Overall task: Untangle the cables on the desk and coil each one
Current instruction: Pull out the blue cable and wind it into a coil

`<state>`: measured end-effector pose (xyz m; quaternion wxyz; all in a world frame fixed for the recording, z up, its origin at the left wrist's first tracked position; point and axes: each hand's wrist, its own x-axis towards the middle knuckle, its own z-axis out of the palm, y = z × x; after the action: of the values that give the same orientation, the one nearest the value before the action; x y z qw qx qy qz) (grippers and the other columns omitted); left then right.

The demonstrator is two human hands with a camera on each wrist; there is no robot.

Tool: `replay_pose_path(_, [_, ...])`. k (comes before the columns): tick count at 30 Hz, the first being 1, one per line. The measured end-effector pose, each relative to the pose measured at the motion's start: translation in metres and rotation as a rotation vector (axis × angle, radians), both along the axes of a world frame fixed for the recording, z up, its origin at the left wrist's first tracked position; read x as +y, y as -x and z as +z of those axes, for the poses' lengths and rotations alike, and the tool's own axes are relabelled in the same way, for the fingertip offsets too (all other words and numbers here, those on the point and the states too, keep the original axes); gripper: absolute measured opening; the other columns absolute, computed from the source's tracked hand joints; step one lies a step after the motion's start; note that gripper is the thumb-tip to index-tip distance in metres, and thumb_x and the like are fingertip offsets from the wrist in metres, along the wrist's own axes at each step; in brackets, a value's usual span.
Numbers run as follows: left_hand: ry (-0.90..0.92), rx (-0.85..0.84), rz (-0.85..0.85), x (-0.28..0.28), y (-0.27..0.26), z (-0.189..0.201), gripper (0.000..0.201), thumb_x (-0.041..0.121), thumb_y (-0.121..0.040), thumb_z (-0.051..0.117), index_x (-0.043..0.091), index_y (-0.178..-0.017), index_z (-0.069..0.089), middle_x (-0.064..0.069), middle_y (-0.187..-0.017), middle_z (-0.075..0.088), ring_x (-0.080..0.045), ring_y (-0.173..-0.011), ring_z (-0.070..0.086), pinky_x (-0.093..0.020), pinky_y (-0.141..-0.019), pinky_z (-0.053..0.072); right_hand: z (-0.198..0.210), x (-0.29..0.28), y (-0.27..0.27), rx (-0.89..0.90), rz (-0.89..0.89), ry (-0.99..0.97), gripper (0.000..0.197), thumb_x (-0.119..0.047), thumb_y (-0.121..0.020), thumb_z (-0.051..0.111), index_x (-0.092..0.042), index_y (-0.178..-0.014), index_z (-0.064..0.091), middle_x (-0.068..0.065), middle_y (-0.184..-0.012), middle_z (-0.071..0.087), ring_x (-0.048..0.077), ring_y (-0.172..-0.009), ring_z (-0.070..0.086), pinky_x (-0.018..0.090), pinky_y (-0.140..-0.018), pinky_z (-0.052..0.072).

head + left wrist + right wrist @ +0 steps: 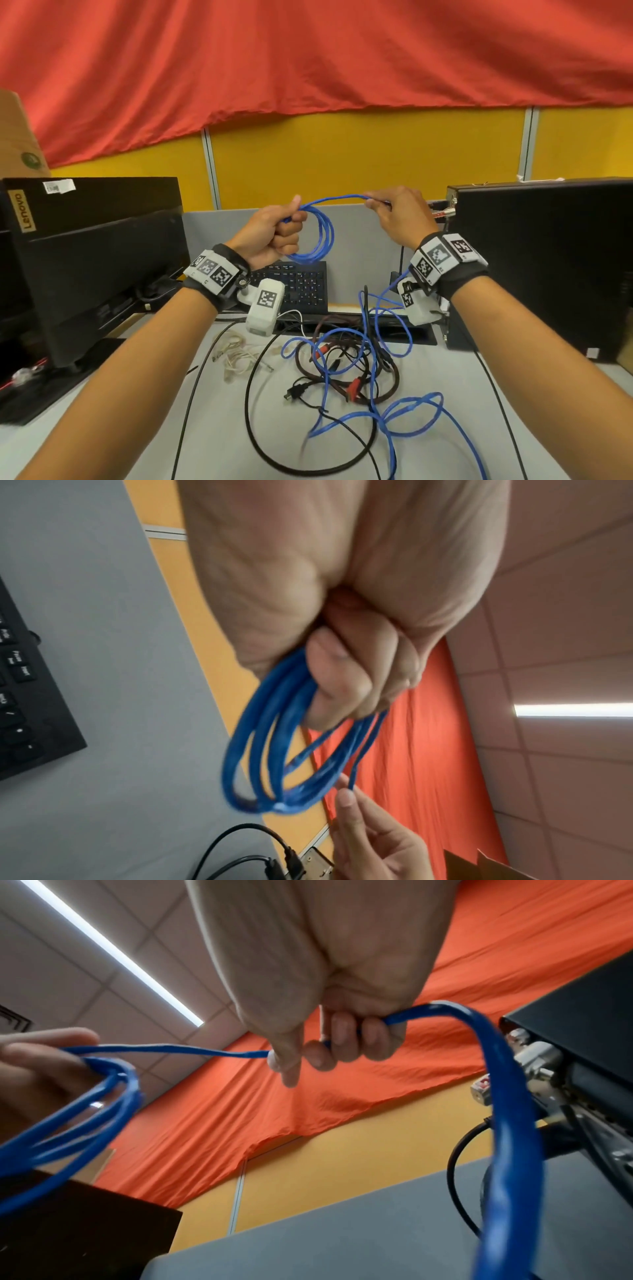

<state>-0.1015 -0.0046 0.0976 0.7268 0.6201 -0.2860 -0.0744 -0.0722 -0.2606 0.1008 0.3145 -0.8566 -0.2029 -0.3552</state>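
Observation:
My left hand (277, 228) is raised over the desk and grips a small coil of blue cable (317, 236), several loops hanging from its fist (342, 677). A short run of the same blue cable (339, 198) stretches across to my right hand (394, 212), whose fingers (346, 1039) curl round it. From there the cable (507, 1123) drops past my right wrist to the desk, where it trails through a tangled heap (349, 363) of black, brown, red and blue cables. A thin beige cable (236, 356) lies left of the heap.
A black monitor (96, 274) and a Lenovo case stand at the left. Another black computer case (548, 260) is at the right. A black keyboard (301, 284) leans against the grey partition (359, 240) behind the heap. A thick black cable loop (260, 428) lies at the desk's front.

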Motion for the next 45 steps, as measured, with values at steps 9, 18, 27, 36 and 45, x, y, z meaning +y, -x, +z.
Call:
replay_pose_path(9, [0.570, 0.154, 0.598, 0.010, -0.025, 0.015, 0.042, 0.024, -0.110, 0.030, 0.018, -0.069, 0.036, 0.009, -0.038, 0.022, -0.007, -0.029, 0.017, -0.020, -0.034, 0.017, -0.045, 0.011, -0.011, 0.236, -0.017, 0.239, 0.059, 0.000, -0.102, 0.043, -0.010, -0.158, 0.026, 0.003, -0.090, 0.048, 0.019, -0.084, 0.045, 0.033, -0.069, 0.038])
replay_pose_path(18, [-0.233, -0.385, 0.762, -0.014, -0.023, -0.001, 0.041, 0.030, -0.110, 0.030, 0.010, -0.081, 0.050, -0.007, -0.059, 0.066, -0.022, -0.051, 0.065, -0.026, -0.049, 0.050, -0.060, 0.047, 0.024, 0.345, 0.131, 0.704, 0.042, 0.000, -0.098, 0.050, -0.020, -0.133, 0.065, 0.008, -0.111, 0.071, 0.028, -0.093, 0.063, 0.039, -0.074, 0.050])
replay_pose_path(27, [-0.538, -0.244, 0.255, -0.025, 0.011, -0.018, 0.040, 0.032, -0.107, 0.042, 0.012, -0.072, 0.047, -0.001, -0.055, 0.026, -0.012, -0.043, 0.020, -0.025, -0.045, 0.016, -0.016, 0.022, 0.030, -0.062, 0.282, 0.230, 0.015, -0.032, -0.090, 0.074, -0.017, -0.090, 0.079, -0.006, -0.071, 0.064, 0.014, -0.066, 0.054, 0.031, -0.062, 0.041])
replay_pose_path(36, [-0.004, -0.250, 0.288, -0.008, 0.035, -0.033, 0.039, 0.028, -0.100, 0.052, 0.022, -0.062, 0.050, 0.009, -0.047, 0.025, -0.007, -0.037, 0.019, -0.022, -0.041, 0.016, -0.045, -0.009, 0.039, -0.066, 0.319, -0.199, 0.028, -0.019, -0.102, 0.058, -0.017, -0.127, 0.070, 0.011, -0.074, 0.053, 0.013, -0.063, 0.040, 0.024, -0.059, 0.031])
replay_pose_path(45, [0.152, -0.061, 0.332, -0.033, 0.024, -0.066, 0.036, 0.023, -0.107, 0.043, 0.017, -0.071, 0.043, 0.011, -0.045, 0.025, -0.004, -0.034, 0.019, -0.023, -0.039, 0.013, -0.093, 0.003, 0.033, 0.087, 0.176, -0.093, 0.035, -0.010, -0.105, 0.048, -0.010, -0.137, 0.062, -0.018, -0.071, 0.052, 0.013, -0.075, 0.056, 0.026, -0.076, 0.040])
